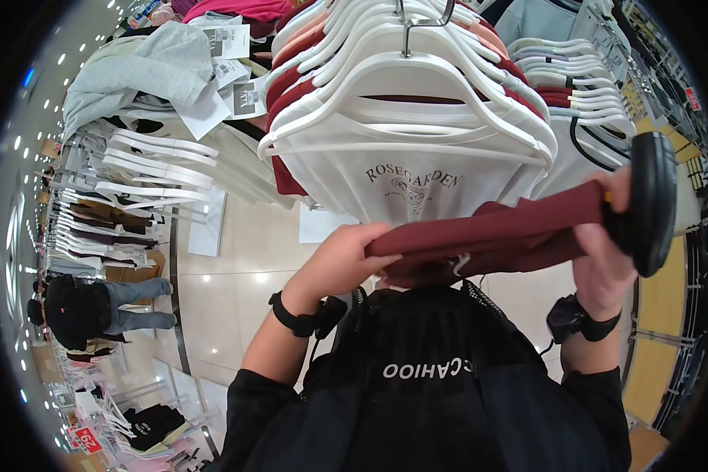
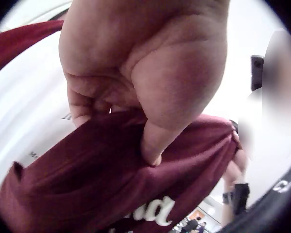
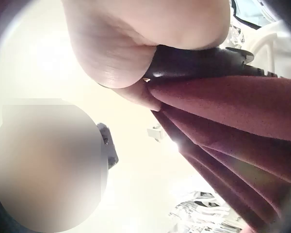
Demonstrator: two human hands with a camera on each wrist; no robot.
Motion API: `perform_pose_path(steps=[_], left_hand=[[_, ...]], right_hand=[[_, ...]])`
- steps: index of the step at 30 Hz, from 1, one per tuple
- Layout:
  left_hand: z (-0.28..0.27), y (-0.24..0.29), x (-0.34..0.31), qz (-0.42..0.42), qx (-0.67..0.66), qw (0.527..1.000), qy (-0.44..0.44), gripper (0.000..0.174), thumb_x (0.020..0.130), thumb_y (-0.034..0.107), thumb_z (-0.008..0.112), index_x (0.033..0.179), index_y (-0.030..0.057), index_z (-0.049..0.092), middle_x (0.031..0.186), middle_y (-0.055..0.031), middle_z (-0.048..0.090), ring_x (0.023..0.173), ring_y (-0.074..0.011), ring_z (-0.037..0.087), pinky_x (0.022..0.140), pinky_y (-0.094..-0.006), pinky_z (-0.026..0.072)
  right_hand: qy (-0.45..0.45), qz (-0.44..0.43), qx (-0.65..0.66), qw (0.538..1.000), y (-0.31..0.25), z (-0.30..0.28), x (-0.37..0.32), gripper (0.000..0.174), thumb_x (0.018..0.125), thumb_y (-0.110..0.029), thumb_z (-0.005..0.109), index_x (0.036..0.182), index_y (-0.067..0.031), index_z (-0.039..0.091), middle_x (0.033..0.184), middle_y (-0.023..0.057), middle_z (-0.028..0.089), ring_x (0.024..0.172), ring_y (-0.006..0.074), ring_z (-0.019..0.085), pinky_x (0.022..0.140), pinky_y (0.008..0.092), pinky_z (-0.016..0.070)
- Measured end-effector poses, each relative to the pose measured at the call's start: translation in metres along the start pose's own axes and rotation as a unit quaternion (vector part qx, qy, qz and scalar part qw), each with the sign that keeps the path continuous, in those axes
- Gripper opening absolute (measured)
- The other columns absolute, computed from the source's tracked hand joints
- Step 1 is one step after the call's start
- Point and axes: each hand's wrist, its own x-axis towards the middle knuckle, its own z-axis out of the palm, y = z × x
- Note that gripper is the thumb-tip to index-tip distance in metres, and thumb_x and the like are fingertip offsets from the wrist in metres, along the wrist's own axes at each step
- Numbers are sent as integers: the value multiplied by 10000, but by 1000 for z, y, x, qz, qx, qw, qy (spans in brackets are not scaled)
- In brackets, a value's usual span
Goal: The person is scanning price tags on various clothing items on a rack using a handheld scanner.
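A maroon T-shirt (image 1: 488,240) with white lettering is stretched between both hands in front of the chest. My left hand (image 1: 342,259) pinches one end; in the left wrist view its thumb (image 2: 153,145) presses the cloth from the front, with the fingers behind. At the other end my right hand (image 1: 606,259) grips the gathered cloth together with a black handheld tool (image 1: 654,204) that has a long rounded head. The right wrist view shows the tool's shiny black body (image 3: 194,63) in the palm, above folds of the shirt. What kind of tool it is I cannot tell.
Right ahead hangs a rack of white hangers (image 1: 405,75) with white and maroon shirts. Grey folded clothes (image 1: 145,67) with paper tags lie at upper left. More hangers (image 1: 578,82) stand at upper right. A person in black (image 1: 79,311) is at the far left, by other racks.
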Motion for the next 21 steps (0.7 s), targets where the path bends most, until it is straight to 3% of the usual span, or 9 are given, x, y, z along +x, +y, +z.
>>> perform_pose_path(steps=[4, 8, 10, 11, 15, 17, 18, 19, 21], left_hand=[[2, -41, -2, 46, -49, 995, 67, 145, 926, 99, 661, 1032, 1, 681, 882, -89, 702, 799, -159, 640, 753, -307, 514], [1, -21, -8, 37, -257, 961, 100, 186, 965, 78, 604, 1103, -38, 652, 922, -18, 682, 852, -96, 604, 765, -273, 501], [5, -5, -7, 40, -324, 939, 104, 184, 971, 72, 593, 1108, -39, 647, 925, -12, 676, 850, -89, 595, 763, -267, 500], [8, 4, -5, 66, -290, 948, 116, 162, 958, 57, 605, 1087, -27, 653, 904, -25, 671, 816, -111, 600, 738, -270, 496], [11, 28, 1, 125, -76, 989, 27, 112, 899, 35, 672, 1009, 15, 665, 849, -83, 650, 725, -228, 603, 660, -305, 480], [21, 50, 12, 249, -6, 968, 28, 119, 856, 71, 722, 956, 35, 670, 852, -116, 656, 719, -317, 613, 621, -363, 486], [24, 56, 13, 248, 18, 968, 16, 115, 853, 72, 722, 953, 42, 674, 854, -108, 665, 725, -313, 626, 624, -363, 492], [28, 62, 13, 248, 40, 968, 3, 111, 851, 73, 722, 949, 48, 677, 856, -100, 674, 730, -310, 638, 627, -363, 499], [31, 67, 14, 251, 35, 967, 19, 114, 842, 72, 731, 941, 52, 679, 845, -94, 679, 723, -300, 645, 624, -354, 505]], right_hand=[[79, 12, 34, 996, -15, -10, 0, 326, 811, -1, 621, 1053, -79, 417, 1000, 49, 413, 920, 171, 496, 846, 308, 421], [23, 38, 1, 999, -11, -43, -9, 369, 777, -51, 701, 1001, -86, 410, 929, 68, 481, 854, 170, 517, 797, 287, 429], [-99, 163, -153, 970, -17, -58, -14, 405, 737, -80, 768, 925, -95, 409, 950, 107, 550, 843, 173, 539, 786, 277, 435], [-214, 193, -175, 941, -23, -61, -6, 464, 712, -139, 848, 1009, -31, 508, 1111, 159, 601, 962, 209, 600, 871, 301, 458], [-187, 186, -139, 955, 2, -34, -18, 1050, 626, -340, 934, 1431, 78, 405, 1384, 173, 545, 1260, 266, 554, 1067, 393, 417], [-171, 250, -46, 952, 6, -3, -18, 1076, 593, -365, 950, 1442, 33, 420, 1438, 164, 507, 1322, 280, 507, 1087, 401, 399], [-210, 78, -71, 972, 16, 7, -12, 768, 679, -136, 934, 1335, -7, 556, 1317, 140, 611, 1139, 134, 589, 892, 328, 537], [-232, 183, -43, 955, 4, 16, -8, 741, 675, -141, 938, 1306, -6, 575, 1174, 104, 689, 1044, 122, 642, 845, 316, 545], [-274, 76, -85, 955, 25, 25, -13, 574, 721, -209, 903, 1205, -47, 640, 1039, 100, 712, 912, 240, 697, 812, 332, 539]])
